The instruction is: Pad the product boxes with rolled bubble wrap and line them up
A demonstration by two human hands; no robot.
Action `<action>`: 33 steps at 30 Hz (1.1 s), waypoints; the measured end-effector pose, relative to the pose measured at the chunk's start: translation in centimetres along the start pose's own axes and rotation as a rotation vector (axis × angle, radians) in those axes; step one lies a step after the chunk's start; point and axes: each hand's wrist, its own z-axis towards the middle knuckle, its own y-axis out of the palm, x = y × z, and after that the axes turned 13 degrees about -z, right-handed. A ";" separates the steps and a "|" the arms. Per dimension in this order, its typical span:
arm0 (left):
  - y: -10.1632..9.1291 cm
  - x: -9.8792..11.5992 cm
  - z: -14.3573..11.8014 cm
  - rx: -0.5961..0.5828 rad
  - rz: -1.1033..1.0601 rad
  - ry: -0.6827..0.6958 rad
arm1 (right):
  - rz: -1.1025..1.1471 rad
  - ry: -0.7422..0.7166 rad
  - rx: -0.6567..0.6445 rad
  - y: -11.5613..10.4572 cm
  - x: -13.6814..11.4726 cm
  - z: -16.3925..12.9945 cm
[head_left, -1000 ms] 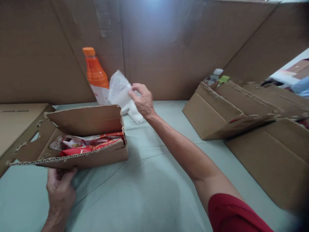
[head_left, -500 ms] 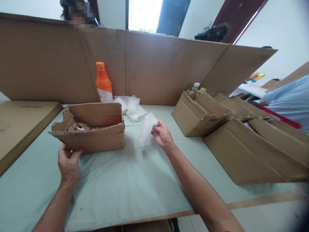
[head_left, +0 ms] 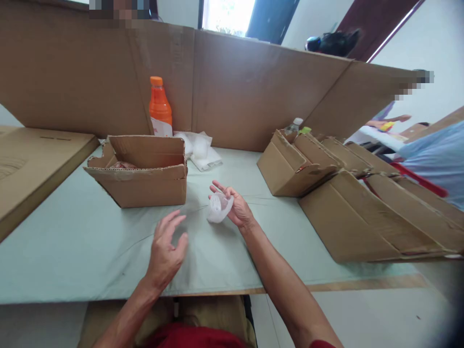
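My right hand (head_left: pixel 235 205) holds a curled piece of thin, translucent white plastic (head_left: pixel 218 208) over the middle of the table. Some of its fingers stretch out past the plastic. Whether this is a bag or a sheet I cannot tell. To the left of it, my left hand (head_left: pixel 167 249) is in the air with its fingers apart and nothing in them. Behind and left of that hand stands an open cardboard box (head_left: pixel 154 186), with something reddish (head_left: pixel 123 165) partly visible inside.
An orange bottle (head_left: pixel 159 104) stands at the back beside white folded packets (head_left: pixel 206 157). Several cardboard boxes (head_left: pixel 337 227) line the right side. A flat carton (head_left: pixel 39 159) lies at the left, and a tall cardboard panel (head_left: pixel 246 92) closes off the back. Other people are beyond it.
My left hand has let go of the box's lower front corner and moved right, towards my right hand. The plastic, hanging loosely before, now appears curled up in my right hand.
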 end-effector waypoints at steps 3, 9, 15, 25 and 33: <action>3.0 0.1 1.6 -0.104 -0.067 0.004 | -0.018 0.004 -0.068 0.6 0.4 -0.8; 6.6 0.3 3.5 -0.137 -0.261 -0.174 | 0.054 0.027 -0.146 0.9 0.7 -1.7; 5.7 -0.2 4.1 -0.224 -0.716 -0.475 | 0.025 0.017 -0.132 -0.1 0.3 -1.3; 6.5 -0.6 3.7 -0.060 -0.519 -0.407 | 0.003 0.171 -0.031 -0.4 2.3 -0.4; 6.4 -2.8 3.2 -0.002 -0.038 -0.123 | -0.331 0.160 0.009 -2.6 0.4 -0.6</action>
